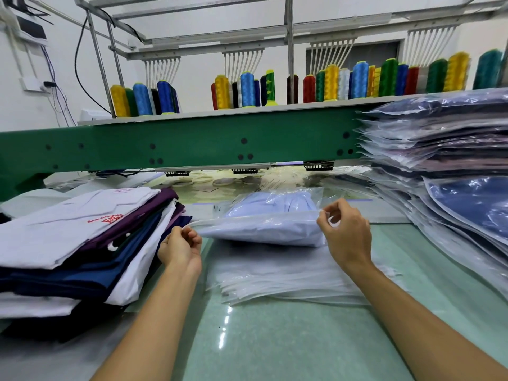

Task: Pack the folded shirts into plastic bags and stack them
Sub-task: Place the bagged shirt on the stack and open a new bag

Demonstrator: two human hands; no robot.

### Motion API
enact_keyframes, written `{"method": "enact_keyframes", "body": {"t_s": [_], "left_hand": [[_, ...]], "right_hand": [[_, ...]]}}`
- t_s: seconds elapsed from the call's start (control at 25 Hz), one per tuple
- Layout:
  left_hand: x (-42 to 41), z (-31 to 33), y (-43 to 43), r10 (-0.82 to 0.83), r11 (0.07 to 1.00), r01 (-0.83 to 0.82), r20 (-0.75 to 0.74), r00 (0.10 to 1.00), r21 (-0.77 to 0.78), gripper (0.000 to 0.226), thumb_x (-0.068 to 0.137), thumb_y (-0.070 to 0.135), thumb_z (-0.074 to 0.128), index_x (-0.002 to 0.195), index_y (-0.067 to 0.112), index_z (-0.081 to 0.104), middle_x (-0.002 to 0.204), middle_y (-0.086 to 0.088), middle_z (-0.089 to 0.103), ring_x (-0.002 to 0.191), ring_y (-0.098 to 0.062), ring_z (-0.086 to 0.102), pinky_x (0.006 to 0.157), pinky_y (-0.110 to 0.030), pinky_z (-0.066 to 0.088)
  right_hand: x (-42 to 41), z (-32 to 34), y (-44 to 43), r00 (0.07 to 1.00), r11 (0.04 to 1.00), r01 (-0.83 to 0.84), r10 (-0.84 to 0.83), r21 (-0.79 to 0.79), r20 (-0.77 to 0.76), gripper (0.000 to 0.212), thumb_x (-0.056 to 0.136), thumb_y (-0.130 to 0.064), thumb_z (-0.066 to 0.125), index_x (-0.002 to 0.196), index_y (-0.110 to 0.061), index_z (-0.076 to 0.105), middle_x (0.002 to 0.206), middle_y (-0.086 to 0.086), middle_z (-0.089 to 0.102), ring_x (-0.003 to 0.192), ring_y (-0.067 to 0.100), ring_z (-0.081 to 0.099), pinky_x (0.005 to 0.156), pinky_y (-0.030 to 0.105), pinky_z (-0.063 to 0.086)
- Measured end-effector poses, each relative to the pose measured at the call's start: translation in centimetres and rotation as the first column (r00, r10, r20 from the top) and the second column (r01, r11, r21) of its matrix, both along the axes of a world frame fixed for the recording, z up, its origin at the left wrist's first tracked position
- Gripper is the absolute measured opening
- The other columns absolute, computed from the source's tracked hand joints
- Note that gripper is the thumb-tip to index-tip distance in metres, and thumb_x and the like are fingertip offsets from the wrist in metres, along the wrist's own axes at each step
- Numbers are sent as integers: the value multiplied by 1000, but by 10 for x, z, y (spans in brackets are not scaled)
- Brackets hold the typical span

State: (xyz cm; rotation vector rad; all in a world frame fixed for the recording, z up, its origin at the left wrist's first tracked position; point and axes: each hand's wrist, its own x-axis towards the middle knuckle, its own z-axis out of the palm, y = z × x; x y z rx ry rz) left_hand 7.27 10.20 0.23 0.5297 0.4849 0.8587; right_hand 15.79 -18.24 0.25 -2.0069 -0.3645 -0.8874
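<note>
1. Nearest to me, two bare forearms reach out over the glossy pale-green desk (275, 347).
2. The left grip (180, 250) is narrow: thumb and curled fingers pinch the left corner of the plastic bag (291, 215) at its near edge.
3. The right grip (346, 235) is narrow as well, with thumb and forefinger pinching the bag's right corner and the other fingers loosely curled.
4. The bag holds a folded light-blue shirt (264, 229) and sits in the middle of the desk, between my two grips. Its near edge is stretched taut and raised.
5. Just below it lies a flat pile of empty bags (288, 279). I cannot tell whether the filled bag's far end touches the desk.
6. On the left is a stack of folded shirts (82, 243) in white, purple and navy. The top white one has a red emblem.
7. On the right, a tall stack of packed bags (453, 166) leans toward me.
8. Behind everything a green machine beam (192, 141) crosses the view, with coloured thread cones (247, 89) standing on the shelf above it.
</note>
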Motion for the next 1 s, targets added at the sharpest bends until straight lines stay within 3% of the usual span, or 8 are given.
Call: {"method": "enact_keyframes", "body": {"t_s": [0.16, 0.28, 0.4, 0.48, 0.64, 0.8, 0.88, 1.0], "left_hand": [[-1, 1, -4, -40, 999, 40, -48, 998, 10, 20, 91, -2, 43, 76, 9, 51, 68, -3, 56, 48, -11, 50, 54, -26, 46], [0, 0, -14, -172, 985, 173, -125, 977, -4, 20, 94, 24, 46, 75, 17, 44, 67, -4, 55, 54, -16, 48, 73, -43, 57], [0, 0, -29, -369, 926, 376, -145, 918, 23, 51, 91, 65, 52, 86, 14, 46, 71, -10, 54, 59, -21, 49, 82, -64, 56], [0, 3, -42, -472, 863, 495, -190, 861, 100, 65, 85, 72, 59, 92, 8, 53, 75, -12, 54, 66, -25, 54, 76, -60, 60], [4, 1, -66, -531, 764, 608, -324, 783, 215, 61, 89, 55, 67, 112, -1, 63, 102, -21, 67, 89, -39, 69, 75, -47, 63], [-2, -1, -70, -652, 674, 711, -292, 700, 199, 36, 94, 5, 52, 123, -16, 51, 128, -38, 58, 105, -50, 66, 81, -50, 62], [-1, -4, -67, -614, 700, 681, -307, 727, 213, 44, 83, -14, 36, 125, -25, 44, 123, -43, 57, 106, -49, 64, 85, -51, 59], [0, -4, -69, -366, 804, 498, -390, 845, 325, 42, 75, -23, 28, 106, -5, 52, 84, -20, 54, 70, -28, 57, 57, -29, 50]], "right_hand": [[-1, 1, 2, 993, 981, -121, 121, 151, 4, 7, 92, -16, 64, 87, -15, 59, 80, -2, 65, 77, 19, 61, 75, 43, 50], [-1, 2, 5, 977, 942, -210, 210, 264, 28, 5, 97, -14, 58, 93, -11, 58, 82, 4, 66, 75, 22, 61, 72, 47, 51], [-5, 3, 12, 969, 931, -246, 240, 269, 54, 5, 100, -16, 53, 96, -13, 54, 84, 5, 62, 76, 26, 58, 72, 50, 50], [-9, 4, 17, 960, 923, -279, 267, 265, 82, 5, 100, -15, 53, 96, -15, 53, 82, 4, 61, 74, 25, 57, 69, 49, 49], [-25, 8, 31, 933, 940, -323, 298, 109, 201, 4, 93, -13, 56, 88, -13, 56, 73, -1, 57, 70, 23, 54, 72, 51, 46], [-51, -1, 57, 881, 902, -412, 431, -131, 196, 11, 80, -20, 62, 78, -24, 51, 69, -10, 56, 70, 12, 52, 78, 38, 42], [-56, -9, 63, 853, 857, -471, 503, -211, 141, 10, 78, -24, 61, 75, -26, 51, 67, -12, 55, 70, 8, 50, 76, 31, 39], [-53, -9, 61, 815, 817, -575, 577, -52, 58, 5, 76, -20, 57, 74, -24, 59, 68, -9, 60, 72, 12, 55, 71, 34, 43]]}}
